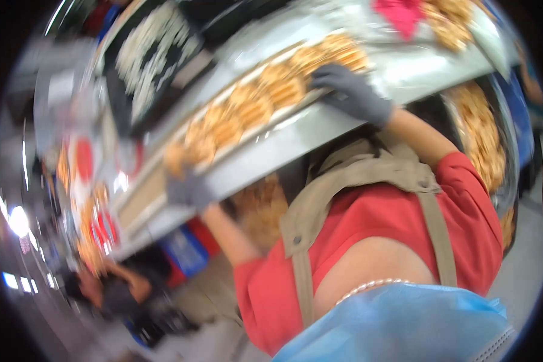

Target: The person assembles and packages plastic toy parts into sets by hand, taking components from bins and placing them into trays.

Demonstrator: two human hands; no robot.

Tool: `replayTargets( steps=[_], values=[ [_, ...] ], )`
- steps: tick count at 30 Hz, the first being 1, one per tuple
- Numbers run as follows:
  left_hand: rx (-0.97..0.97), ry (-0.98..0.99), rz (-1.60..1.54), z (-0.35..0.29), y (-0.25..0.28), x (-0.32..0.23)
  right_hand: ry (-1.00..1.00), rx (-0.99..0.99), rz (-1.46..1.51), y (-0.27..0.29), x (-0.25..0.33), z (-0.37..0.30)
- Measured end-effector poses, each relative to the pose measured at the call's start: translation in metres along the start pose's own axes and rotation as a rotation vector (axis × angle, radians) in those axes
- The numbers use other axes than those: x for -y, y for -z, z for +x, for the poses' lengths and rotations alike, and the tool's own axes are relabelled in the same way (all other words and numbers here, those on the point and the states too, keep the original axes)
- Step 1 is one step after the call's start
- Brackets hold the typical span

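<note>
A long, narrow light tray [142, 199] runs slantwise along the near edge of the work surface. Golden-brown, ridged flat pieces of food [250, 108] lie overlapping in a row along it; its left end is bare tan. My left hand [190, 188], in a grey glove, is at the row's left end. Its closed fingers are blurred around a golden-brown piece [176, 158]. My right hand [353, 93], also gloved in grey, reaches over the tray's near rim at the row's right end. Its fingers curve over the pieces there, thumb apart.
Beyond the tray is a black tray with white shreds [151, 57]. At the far right are a pink cloth [400, 15] and more golden-brown pieces [449, 24]. A filled bin [479, 139] stands beside my right arm. Another person's arms [123, 280] show at lower left, near a blue bin [185, 248].
</note>
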State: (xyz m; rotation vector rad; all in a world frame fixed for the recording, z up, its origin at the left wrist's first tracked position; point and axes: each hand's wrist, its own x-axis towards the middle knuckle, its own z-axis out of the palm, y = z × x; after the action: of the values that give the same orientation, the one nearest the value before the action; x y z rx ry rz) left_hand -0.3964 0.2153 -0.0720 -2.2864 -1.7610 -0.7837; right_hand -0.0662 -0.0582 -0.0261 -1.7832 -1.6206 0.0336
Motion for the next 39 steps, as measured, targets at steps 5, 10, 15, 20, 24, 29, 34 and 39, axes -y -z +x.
replayTargets(
  steps=[5, 10, 15, 20, 24, 29, 34, 39],
  values=[
    [0.010, -0.015, 0.255, -0.009, 0.016, -0.006, -0.040, -0.115, 0.050, 0.021, 0.002, -0.018],
    [-0.338, -0.175, -0.020, -0.011, 0.035, -0.035, -0.228, -0.290, 0.206, 0.048, -0.032, -0.012],
    [-0.343, -0.404, -0.355, -0.008, 0.044, -0.121, -0.398, -0.190, 0.171, 0.045, -0.091, 0.068],
    [-0.156, -0.599, -0.790, -0.033, 0.050, -0.203, -0.454, 0.076, -0.532, 0.072, -0.179, 0.078],
    [-0.040, -0.652, -0.649, -0.048, 0.048, -0.192, -0.232, 0.427, -0.853, 0.105, -0.133, 0.085],
    [0.020, -0.692, -0.720, -0.051, 0.039, -0.203, -0.247, 0.496, -0.731, 0.074, -0.185, 0.092],
    [0.067, -0.720, -0.697, -0.048, 0.037, -0.202, -0.236, 0.272, -0.408, 0.034, -0.191, 0.112],
    [0.073, -0.745, -0.722, -0.039, 0.039, -0.215, -0.203, 0.274, -0.314, 0.054, -0.184, 0.110]
  ],
)
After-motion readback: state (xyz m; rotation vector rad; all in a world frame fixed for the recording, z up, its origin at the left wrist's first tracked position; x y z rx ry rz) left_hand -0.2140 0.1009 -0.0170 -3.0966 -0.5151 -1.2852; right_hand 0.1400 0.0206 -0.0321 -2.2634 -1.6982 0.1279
